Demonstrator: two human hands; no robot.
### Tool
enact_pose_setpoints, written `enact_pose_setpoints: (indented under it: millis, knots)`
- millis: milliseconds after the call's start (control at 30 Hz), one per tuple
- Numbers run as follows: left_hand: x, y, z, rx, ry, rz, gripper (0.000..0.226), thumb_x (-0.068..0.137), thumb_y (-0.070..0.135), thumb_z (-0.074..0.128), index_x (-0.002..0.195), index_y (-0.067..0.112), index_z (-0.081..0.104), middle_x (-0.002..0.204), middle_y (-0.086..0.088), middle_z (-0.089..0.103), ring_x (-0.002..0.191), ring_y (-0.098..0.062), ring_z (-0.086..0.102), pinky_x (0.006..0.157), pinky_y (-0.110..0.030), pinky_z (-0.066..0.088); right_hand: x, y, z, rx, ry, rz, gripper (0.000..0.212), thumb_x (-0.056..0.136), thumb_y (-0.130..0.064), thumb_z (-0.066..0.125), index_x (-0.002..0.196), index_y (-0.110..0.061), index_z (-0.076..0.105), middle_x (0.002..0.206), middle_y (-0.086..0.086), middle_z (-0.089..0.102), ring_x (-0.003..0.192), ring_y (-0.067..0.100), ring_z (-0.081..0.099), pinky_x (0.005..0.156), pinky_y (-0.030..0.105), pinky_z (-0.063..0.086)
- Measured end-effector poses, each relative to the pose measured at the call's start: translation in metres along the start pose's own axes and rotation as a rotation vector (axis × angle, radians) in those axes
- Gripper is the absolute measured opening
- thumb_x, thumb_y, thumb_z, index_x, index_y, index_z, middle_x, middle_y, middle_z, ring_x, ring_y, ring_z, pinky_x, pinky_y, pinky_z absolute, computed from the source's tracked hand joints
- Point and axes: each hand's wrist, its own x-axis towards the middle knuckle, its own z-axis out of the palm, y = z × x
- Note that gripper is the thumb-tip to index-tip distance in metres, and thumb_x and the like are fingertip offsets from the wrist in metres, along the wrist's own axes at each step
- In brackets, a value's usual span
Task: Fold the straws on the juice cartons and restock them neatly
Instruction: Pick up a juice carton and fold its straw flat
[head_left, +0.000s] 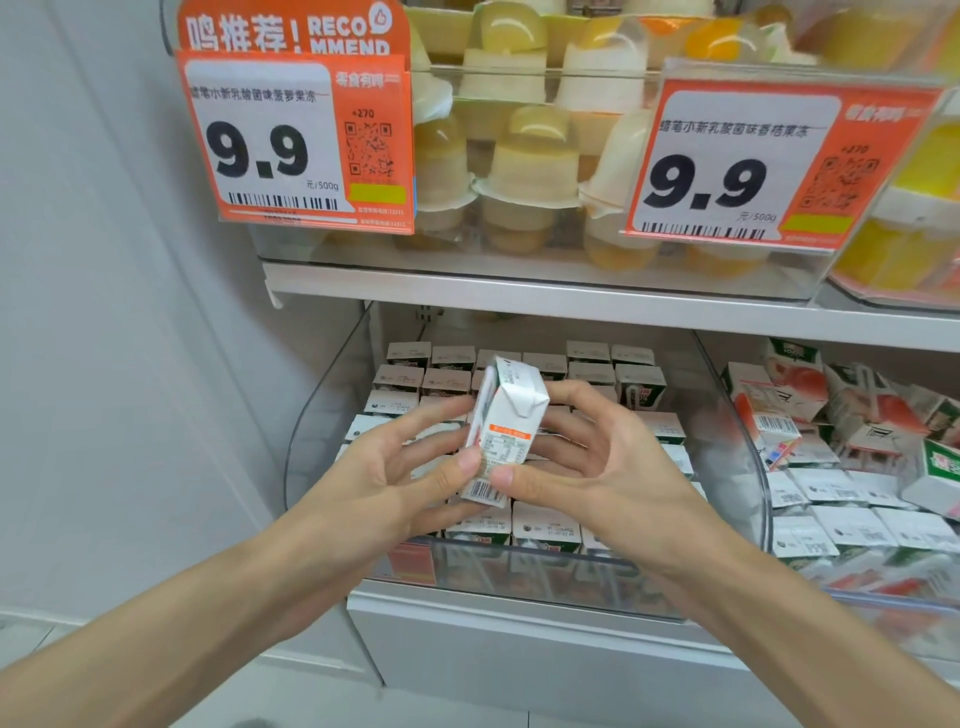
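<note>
Both hands are holding one juice carton (506, 415) tilted in the air over the clear bin (332, 395) on the lower shelf. The left hand (410, 467) and right hand (592, 462) are each pinching its lower end with a thumb, fingers spreading loosely behind it. No straw is showing on the faces toward the camera, so whether it is folded cannot be told. Risk 1: the grip is sitting at the bottom end only, so the carton is liable to pivot or slip while being turned, dropping onto the packed rows (540, 527) below and knocking them askew. Risk 2: pressing hard on the straw could be tearing its wrapper loose or denting the soft card wall. Risk 3: the rows are looking nearly full, so forcing it in may be buckling its neighbours. The loose cartons (831, 415) in the adjoining bin are lying jumbled, inviting a mix-up.
</note>
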Motion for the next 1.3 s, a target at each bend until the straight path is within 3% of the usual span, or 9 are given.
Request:
enact_pose_setpoints:
  millis: [167, 267, 400, 533, 700, 933, 1033, 1133, 1300]
  knots:
    - [-0.001, -0.001, 0.002, -0.097, -0.019, -0.034, 0.042, 0.096, 0.026, 0.072, 0.137, 0.021, 0.068, 0.131, -0.006, 0.076, 0.122, -0.025, 0.073, 0.095, -0.026, 0.06, 0.001, 0.0, 0.001, -0.174, 0.054, -0.034, 0.057, 0.078, -0.037, 0.091, 0.132, -0.04, 0.071, 0.126, -0.003, 0.071, 0.115, 0.013, 0.069, 0.1, 0.039, 0.061]
    - [-0.001, 0.0, 0.004, -0.146, 0.045, -0.065, 0.051, 0.091, 0.027, 0.083, 0.137, 0.015, 0.065, 0.127, -0.01, 0.077, 0.116, -0.029, 0.076, 0.09, -0.029, 0.063, 0.0, -0.003, 0.005, -0.19, -0.015, -0.049, 0.058, 0.078, -0.045, 0.088, 0.132, -0.041, 0.07, 0.124, -0.011, 0.076, 0.113, 0.01, 0.071, 0.102, 0.035, 0.06]
    - [0.001, 0.004, 0.006, -0.236, 0.086, -0.099, 0.055, 0.088, 0.035, 0.075, 0.136, 0.011, 0.064, 0.123, -0.014, 0.078, 0.11, -0.036, 0.078, 0.082, -0.03, 0.065, 0.002, -0.008, 0.0, -0.079, 0.016, -0.048, 0.065, 0.075, -0.03, 0.089, 0.136, -0.031, 0.067, 0.119, -0.009, 0.08, 0.109, 0.013, 0.076, 0.098, 0.026, 0.059]
    - [0.0, 0.003, 0.003, -0.234, 0.087, -0.059, 0.044, 0.094, 0.032, 0.071, 0.136, 0.018, 0.069, 0.126, -0.014, 0.077, 0.112, -0.036, 0.077, 0.086, -0.033, 0.065, 0.002, -0.014, -0.003, -0.038, 0.037, -0.004, 0.037, 0.091, -0.006, 0.081, 0.124, -0.021, 0.073, 0.117, -0.007, 0.08, 0.104, 0.014, 0.079, 0.087, 0.02, 0.06]
    - [-0.002, 0.0, 0.003, -0.11, 0.104, -0.004, 0.031, 0.093, 0.038, 0.073, 0.123, 0.031, 0.078, 0.125, -0.009, 0.078, 0.112, -0.031, 0.078, 0.087, -0.032, 0.065, 0.001, -0.012, -0.002, -0.062, 0.086, 0.013, 0.031, 0.092, -0.01, 0.079, 0.118, -0.026, 0.074, 0.114, -0.011, 0.079, 0.101, 0.011, 0.078, 0.085, 0.017, 0.06]
    - [-0.002, 0.002, 0.004, -0.099, 0.135, -0.015, 0.034, 0.085, 0.041, 0.077, 0.118, 0.034, 0.079, 0.121, -0.009, 0.08, 0.107, -0.03, 0.079, 0.081, -0.031, 0.066, 0.0, -0.011, -0.002, -0.085, 0.094, 0.009, 0.032, 0.092, -0.011, 0.08, 0.119, -0.026, 0.074, 0.113, -0.009, 0.08, 0.103, 0.011, 0.078, 0.087, 0.022, 0.061]
    - [-0.002, 0.002, 0.004, -0.092, 0.147, -0.005, 0.033, 0.084, 0.04, 0.079, 0.116, 0.034, 0.08, 0.121, -0.009, 0.08, 0.106, -0.03, 0.079, 0.081, -0.03, 0.065, 0.0, -0.01, -0.001, -0.141, 0.081, 0.003, 0.035, 0.091, -0.02, 0.084, 0.122, -0.033, 0.073, 0.116, -0.01, 0.078, 0.106, 0.008, 0.075, 0.092, 0.027, 0.061]
    - [-0.002, 0.003, 0.004, -0.075, 0.148, 0.013, 0.029, 0.082, 0.039, 0.08, 0.112, 0.034, 0.081, 0.122, -0.008, 0.079, 0.105, -0.03, 0.08, 0.08, -0.029, 0.065, 0.0, -0.01, -0.001, -0.147, 0.061, -0.008, 0.039, 0.087, -0.025, 0.087, 0.122, -0.034, 0.071, 0.114, -0.009, 0.078, 0.104, 0.008, 0.075, 0.091, 0.022, 0.06]
    - [-0.004, 0.005, 0.002, -0.029, 0.049, 0.068, 0.038, 0.093, 0.035, 0.083, 0.13, 0.035, 0.075, 0.138, 0.001, 0.072, 0.12, -0.026, 0.074, 0.099, -0.025, 0.058, 0.003, -0.005, -0.004, -0.171, 0.108, -0.09, 0.045, 0.078, -0.009, 0.093, 0.113, -0.028, 0.071, 0.112, -0.006, 0.078, 0.11, 0.01, 0.073, 0.095, 0.027, 0.061]
